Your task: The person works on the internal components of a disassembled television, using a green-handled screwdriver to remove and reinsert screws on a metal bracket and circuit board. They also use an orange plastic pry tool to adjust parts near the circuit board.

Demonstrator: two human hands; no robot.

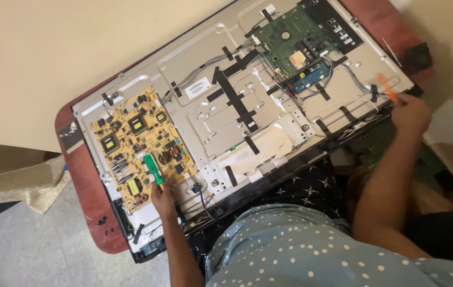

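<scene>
Left hand [163, 199] grips a green-handled screwdriver [153, 169] over the yellow circuit board [136, 146]; right hand [409, 112] pinches an orange tool [387, 87]; white rectangular label [198, 87] sits mid-panel.

- A reddish-brown table [86, 175] with rounded corners was seen beside a cream wall.
- An opened flat-panel television [269, 101], back cover off, was laid face down across the table, nearly covering it.
- A few small dark screws [102, 220] were scattered on the bare tabletop at the near left corner.
- The table was set on a grey floor [35, 250].
</scene>
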